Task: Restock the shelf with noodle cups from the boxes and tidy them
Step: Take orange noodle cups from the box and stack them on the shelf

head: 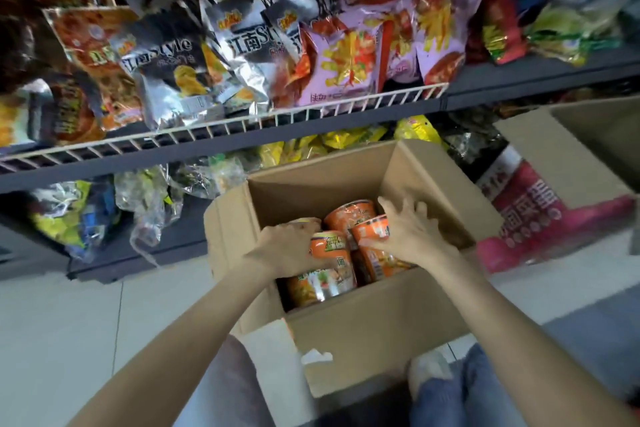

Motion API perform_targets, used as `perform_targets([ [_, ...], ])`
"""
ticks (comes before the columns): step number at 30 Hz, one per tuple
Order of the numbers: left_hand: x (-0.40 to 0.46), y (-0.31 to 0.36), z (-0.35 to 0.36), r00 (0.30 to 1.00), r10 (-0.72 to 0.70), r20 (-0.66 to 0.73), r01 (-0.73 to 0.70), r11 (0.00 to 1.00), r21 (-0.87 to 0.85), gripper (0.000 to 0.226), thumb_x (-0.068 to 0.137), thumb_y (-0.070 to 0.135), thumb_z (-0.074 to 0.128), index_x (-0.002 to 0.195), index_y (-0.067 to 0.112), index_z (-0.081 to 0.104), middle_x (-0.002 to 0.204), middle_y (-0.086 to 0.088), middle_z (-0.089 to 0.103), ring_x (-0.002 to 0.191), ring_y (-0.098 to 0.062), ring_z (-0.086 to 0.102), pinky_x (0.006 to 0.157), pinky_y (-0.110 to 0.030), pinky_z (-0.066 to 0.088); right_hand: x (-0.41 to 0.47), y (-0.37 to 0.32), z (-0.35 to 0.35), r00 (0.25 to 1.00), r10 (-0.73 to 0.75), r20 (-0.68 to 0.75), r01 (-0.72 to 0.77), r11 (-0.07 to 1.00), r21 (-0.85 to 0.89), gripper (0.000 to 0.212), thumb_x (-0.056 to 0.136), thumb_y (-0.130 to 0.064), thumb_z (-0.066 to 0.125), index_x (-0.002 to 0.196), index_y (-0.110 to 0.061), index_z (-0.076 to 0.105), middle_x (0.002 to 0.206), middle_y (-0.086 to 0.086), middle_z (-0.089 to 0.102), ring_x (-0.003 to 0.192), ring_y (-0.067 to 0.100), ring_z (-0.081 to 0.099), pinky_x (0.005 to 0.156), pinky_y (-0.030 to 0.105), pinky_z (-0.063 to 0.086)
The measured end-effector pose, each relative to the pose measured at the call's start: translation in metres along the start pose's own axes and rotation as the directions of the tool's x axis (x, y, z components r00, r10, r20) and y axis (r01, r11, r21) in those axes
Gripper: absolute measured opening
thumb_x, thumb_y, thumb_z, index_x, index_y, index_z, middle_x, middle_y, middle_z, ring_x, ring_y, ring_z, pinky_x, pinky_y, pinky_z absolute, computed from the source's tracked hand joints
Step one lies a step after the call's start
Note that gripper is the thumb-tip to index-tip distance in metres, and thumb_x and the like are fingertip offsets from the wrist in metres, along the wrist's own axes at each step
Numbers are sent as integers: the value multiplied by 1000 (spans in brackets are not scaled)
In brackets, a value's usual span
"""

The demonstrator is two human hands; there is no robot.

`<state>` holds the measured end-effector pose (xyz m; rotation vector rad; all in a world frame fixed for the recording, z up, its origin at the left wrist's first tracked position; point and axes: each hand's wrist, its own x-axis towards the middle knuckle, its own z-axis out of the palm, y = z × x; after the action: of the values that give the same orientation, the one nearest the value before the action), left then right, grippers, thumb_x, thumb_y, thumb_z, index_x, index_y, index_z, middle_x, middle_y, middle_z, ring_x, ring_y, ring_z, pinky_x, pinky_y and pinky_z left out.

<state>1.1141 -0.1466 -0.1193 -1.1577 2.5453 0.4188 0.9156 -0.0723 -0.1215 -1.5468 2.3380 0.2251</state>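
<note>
An open cardboard box (377,315) stands on the floor in front of the shelf, holding several orange noodle cups. My left hand (287,246) grips the top of the near-left noodle cup (329,270). My right hand (408,236) wraps around the right noodle cup (372,237), thumb on its side and fingers spread over its top. A third cup (349,215) lies behind them, deeper in the box.
A dark shelf (221,149) with a white wire rail holds snack bags above; the lower shelf (145,243) holds clear-wrapped packs. A second cardboard box (568,149) sits at the right beside red packaging (533,218). My knees and a shoe (429,371) are below.
</note>
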Motion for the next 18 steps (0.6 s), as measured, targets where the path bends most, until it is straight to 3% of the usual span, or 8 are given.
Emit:
perform_targets([
  [2,2,5,1,998,11,-56,-11,1000,-1,72,77,77,43,134,32,43,125,-1,59,111,-27,57,83,-34,43,5,-3,6,1000,-21,6,20,998,55,99,73,-68,65,148,-24,18,149,22,14,133,43,20,105,50,34],
  [6,8,10,0,987,20,-156,-15,999,35,63,85,69,43,130,26,49,113,-5,65,104,-28,61,80,-34,46,23,-1,6,992,-16,-123,48,963,265,104,73,-47,78,151,-16,16,156,24,-7,145,37,9,113,39,23],
  [10,14,2,-5,945,93,-312,-83,996,43,49,87,59,51,129,34,49,115,0,63,110,-20,55,84,-33,45,36,9,9,996,18,-92,6,969,246,120,68,-53,79,150,-12,1,150,23,22,138,36,27,105,43,35],
  [13,23,-7,-5,930,152,-335,-173,984,-34,46,88,49,56,131,37,48,130,8,55,124,-16,43,104,-35,30,41,3,12,999,45,-25,-40,987,154,133,63,-60,79,150,-19,-13,151,23,18,137,37,26,101,52,37],
  [15,29,-7,-2,934,95,-344,-116,992,-42,49,91,48,53,137,41,40,142,8,42,132,-18,31,112,-42,22,44,-4,10,998,63,-13,-61,992,113,134,64,-59,79,149,-20,-17,150,24,19,135,38,30,99,53,39],
  [18,31,1,5,937,-39,-347,26,999,-43,68,89,49,56,146,39,22,152,-1,21,137,-26,20,107,-44,33,40,-5,0,996,53,-76,-41,989,145,129,66,-55,79,149,-27,-17,145,23,29,127,40,39,96,50,42],
])
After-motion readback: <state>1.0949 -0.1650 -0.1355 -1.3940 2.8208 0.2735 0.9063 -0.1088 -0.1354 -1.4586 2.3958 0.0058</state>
